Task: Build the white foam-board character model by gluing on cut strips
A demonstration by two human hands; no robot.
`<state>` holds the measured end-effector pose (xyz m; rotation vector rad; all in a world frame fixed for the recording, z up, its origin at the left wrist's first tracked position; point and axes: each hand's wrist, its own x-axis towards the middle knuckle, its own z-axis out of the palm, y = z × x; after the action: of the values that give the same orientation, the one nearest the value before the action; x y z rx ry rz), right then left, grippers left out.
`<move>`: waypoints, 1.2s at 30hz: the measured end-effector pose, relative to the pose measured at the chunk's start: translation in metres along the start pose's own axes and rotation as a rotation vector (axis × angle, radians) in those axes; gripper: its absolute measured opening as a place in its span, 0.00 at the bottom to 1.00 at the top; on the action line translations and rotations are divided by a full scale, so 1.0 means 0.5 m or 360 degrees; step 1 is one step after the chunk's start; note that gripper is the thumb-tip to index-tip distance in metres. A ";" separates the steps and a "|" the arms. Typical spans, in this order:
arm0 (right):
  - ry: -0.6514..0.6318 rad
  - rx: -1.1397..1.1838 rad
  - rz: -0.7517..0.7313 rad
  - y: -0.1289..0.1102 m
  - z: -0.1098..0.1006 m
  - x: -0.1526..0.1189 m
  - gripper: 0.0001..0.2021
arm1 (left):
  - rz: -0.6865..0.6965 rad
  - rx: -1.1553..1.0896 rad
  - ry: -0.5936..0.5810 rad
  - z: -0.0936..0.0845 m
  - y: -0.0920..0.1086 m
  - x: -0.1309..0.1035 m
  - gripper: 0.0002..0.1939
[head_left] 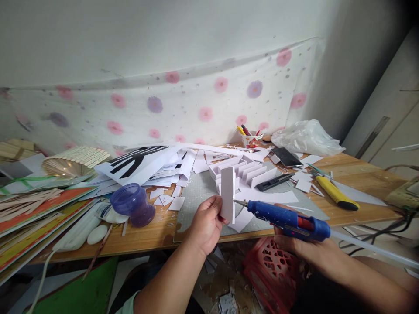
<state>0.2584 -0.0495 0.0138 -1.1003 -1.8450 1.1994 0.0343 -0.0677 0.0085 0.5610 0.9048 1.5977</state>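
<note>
Two bare hands work above the near edge of a cluttered wooden table (360,172). No brand or legible writing shows anywhere; a white sheet (137,163) at ten o'clock from the hands carries bold black shapes that may be lettering, too skewed to read.

The left hand (206,224) rises from below with its wrist bent back, thumb and fingers pinched on the lower edge of a white foam board strip (228,194), which stands upright. The right hand (296,233) comes in from four o'clock, clenched around the grip of a blue glue gun (286,219) lying almost level, its metal nozzle touching the strip's right edge about midway up.

The strip is plain, narrow and tall, unmarked. At twelve o'clock behind it, on a grey cutting mat (196,192), sits a white slotted model (244,172) of parallel walls. A yellow utility knife (335,194) lies at two o'clock.
</note>
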 end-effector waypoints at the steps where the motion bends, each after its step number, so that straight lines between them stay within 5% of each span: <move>1: 0.0019 -0.0008 0.0012 -0.001 0.001 -0.002 0.17 | 0.0000 -0.0005 0.0004 0.000 0.001 0.000 0.19; 17: -0.0191 -0.0086 -0.0167 -0.005 -0.001 0.001 0.14 | 0.0017 -0.0070 0.0007 -0.002 0.001 -0.002 0.18; 23: 0.0003 -0.0013 -0.0059 0.011 0.010 -0.008 0.15 | 0.0003 -0.0064 0.0017 -0.001 0.003 -0.006 0.18; 36: -0.0225 -0.0042 -0.0223 0.002 -0.003 0.007 0.07 | -0.0006 -0.0115 0.0058 -0.001 0.001 -0.007 0.18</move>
<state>0.2583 -0.0456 0.0133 -0.9041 -2.0145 1.2000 0.0342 -0.0712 0.0088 0.4808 0.8712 1.6348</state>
